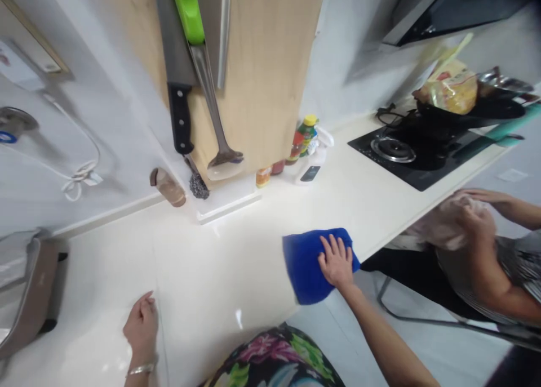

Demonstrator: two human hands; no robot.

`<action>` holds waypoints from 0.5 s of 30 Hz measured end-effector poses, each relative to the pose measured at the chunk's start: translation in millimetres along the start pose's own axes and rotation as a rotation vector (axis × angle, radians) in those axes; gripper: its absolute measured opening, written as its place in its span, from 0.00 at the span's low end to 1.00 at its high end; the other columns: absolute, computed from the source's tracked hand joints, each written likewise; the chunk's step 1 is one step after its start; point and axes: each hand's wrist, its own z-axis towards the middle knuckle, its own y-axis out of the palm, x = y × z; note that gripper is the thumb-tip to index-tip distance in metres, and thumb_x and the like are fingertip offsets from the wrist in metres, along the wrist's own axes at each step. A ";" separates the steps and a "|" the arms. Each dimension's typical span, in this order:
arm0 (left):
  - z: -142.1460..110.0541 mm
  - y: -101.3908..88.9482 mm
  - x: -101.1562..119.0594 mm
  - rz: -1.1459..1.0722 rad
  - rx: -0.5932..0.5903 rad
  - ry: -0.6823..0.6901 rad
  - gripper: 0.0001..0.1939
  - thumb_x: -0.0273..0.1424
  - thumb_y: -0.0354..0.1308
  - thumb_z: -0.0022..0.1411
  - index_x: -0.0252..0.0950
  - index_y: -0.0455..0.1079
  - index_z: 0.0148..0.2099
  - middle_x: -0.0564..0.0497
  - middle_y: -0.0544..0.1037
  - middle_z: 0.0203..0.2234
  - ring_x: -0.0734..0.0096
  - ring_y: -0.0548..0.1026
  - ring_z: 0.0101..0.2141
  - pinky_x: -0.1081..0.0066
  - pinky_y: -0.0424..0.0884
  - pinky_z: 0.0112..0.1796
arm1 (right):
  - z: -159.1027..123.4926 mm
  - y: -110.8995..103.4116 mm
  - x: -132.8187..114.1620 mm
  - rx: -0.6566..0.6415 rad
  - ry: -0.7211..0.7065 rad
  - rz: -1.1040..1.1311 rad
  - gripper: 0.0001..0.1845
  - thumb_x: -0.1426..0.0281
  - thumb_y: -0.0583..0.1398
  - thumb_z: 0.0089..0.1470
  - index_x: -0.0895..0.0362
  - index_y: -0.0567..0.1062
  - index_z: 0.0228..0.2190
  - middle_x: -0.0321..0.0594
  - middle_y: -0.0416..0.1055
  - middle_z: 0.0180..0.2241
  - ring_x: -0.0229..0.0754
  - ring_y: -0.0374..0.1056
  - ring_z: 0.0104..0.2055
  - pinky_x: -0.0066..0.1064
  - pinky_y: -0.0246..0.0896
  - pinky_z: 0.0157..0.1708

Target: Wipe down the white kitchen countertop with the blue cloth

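Observation:
My right hand point(337, 261) lies flat on a blue cloth point(305, 267), fingers spread. The cloth is spread over the front edge of the white countertop point(220, 263), with one corner reaching past it. On the left, my left hand point(141, 322) rests on the same counter with its fingers curled together, and I see nothing in them. A bracelet is round that wrist.
A board point(262, 83) with a knife point(181, 116) and a green-handled spoon point(203, 71) stands ahead. Bottles, including a white spray bottle point(315, 161), stand behind it. A black cooktop point(406, 150) is right. Another person's hands point(477, 218) hold a pale cloth.

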 end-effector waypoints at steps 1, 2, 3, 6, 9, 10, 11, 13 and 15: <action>0.9 -0.6 0.1 0.026 -0.013 -0.004 0.21 0.40 0.46 0.65 0.40 0.77 0.50 0.51 0.82 0.35 0.64 0.78 0.36 0.65 0.73 0.42 | 12.2 7.0 2.9 0.034 0.055 -0.013 0.33 0.66 0.48 0.61 0.53 0.57 0.67 0.46 0.52 0.69 0.56 0.42 0.71 0.58 0.41 0.66; 2.0 -1.0 -0.3 0.039 -0.028 -0.011 0.22 0.41 0.46 0.65 0.39 0.77 0.50 0.50 0.82 0.35 0.63 0.79 0.37 0.65 0.73 0.43 | 25.3 13.8 2.7 0.069 0.111 -0.022 0.33 0.66 0.49 0.60 0.54 0.58 0.66 0.49 0.53 0.69 0.58 0.43 0.71 0.61 0.42 0.65; 3.2 -1.3 -1.2 0.044 -0.042 -0.018 0.23 0.41 0.46 0.64 0.39 0.77 0.50 0.49 0.82 0.36 0.61 0.79 0.38 0.64 0.73 0.44 | 39.5 20.2 -0.4 0.102 0.162 -0.027 0.33 0.66 0.49 0.60 0.56 0.60 0.66 0.52 0.54 0.68 0.60 0.44 0.70 0.64 0.43 0.64; 7.3 -1.6 -5.7 0.053 -0.062 -0.037 0.24 0.43 0.46 0.64 0.39 0.77 0.50 0.48 0.83 0.38 0.59 0.79 0.41 0.63 0.72 0.45 | 85.5 34.9 -23.8 0.169 0.269 -0.020 0.33 0.67 0.49 0.58 0.63 0.62 0.64 0.62 0.55 0.66 0.69 0.46 0.69 0.72 0.46 0.58; 10.2 -1.7 -10.3 0.090 -0.066 -0.043 0.23 0.45 0.47 0.63 0.41 0.78 0.48 0.48 0.83 0.41 0.57 0.79 0.42 0.61 0.73 0.45 | 131.7 41.4 -61.0 0.151 0.312 0.012 0.34 0.67 0.49 0.58 0.67 0.63 0.63 0.69 0.55 0.65 0.74 0.46 0.67 0.76 0.47 0.54; 10.7 -1.7 -11.4 0.099 -0.064 -0.037 0.23 0.45 0.47 0.62 0.41 0.78 0.47 0.48 0.83 0.42 0.56 0.79 0.42 0.61 0.73 0.45 | 145.8 42.1 -74.8 0.121 0.319 0.027 0.34 0.67 0.49 0.58 0.68 0.63 0.63 0.70 0.54 0.65 0.75 0.46 0.67 0.77 0.47 0.54; 10.8 -1.8 -12.2 0.100 -0.058 -0.026 0.22 0.45 0.48 0.62 0.42 0.78 0.47 0.48 0.83 0.42 0.56 0.79 0.42 0.61 0.73 0.45 | 158.6 42.3 -88.7 0.085 0.318 0.044 0.34 0.67 0.49 0.58 0.67 0.63 0.63 0.70 0.54 0.65 0.75 0.46 0.68 0.78 0.46 0.54; 10.2 -2.1 -12.9 0.091 -0.039 0.008 0.21 0.45 0.49 0.62 0.44 0.78 0.45 0.50 0.83 0.40 0.56 0.79 0.41 0.61 0.74 0.44 | 178.8 41.8 -115.2 0.021 0.285 0.080 0.34 0.68 0.48 0.58 0.66 0.62 0.64 0.69 0.52 0.66 0.74 0.44 0.68 0.78 0.43 0.55; 8.7 -2.6 -12.4 0.078 -0.023 0.043 0.19 0.45 0.49 0.61 0.45 0.78 0.44 0.51 0.83 0.38 0.57 0.80 0.39 0.61 0.75 0.42 | 189.1 41.0 -137.3 -0.009 0.223 0.114 0.34 0.68 0.47 0.59 0.65 0.60 0.65 0.66 0.51 0.67 0.72 0.42 0.70 0.77 0.40 0.57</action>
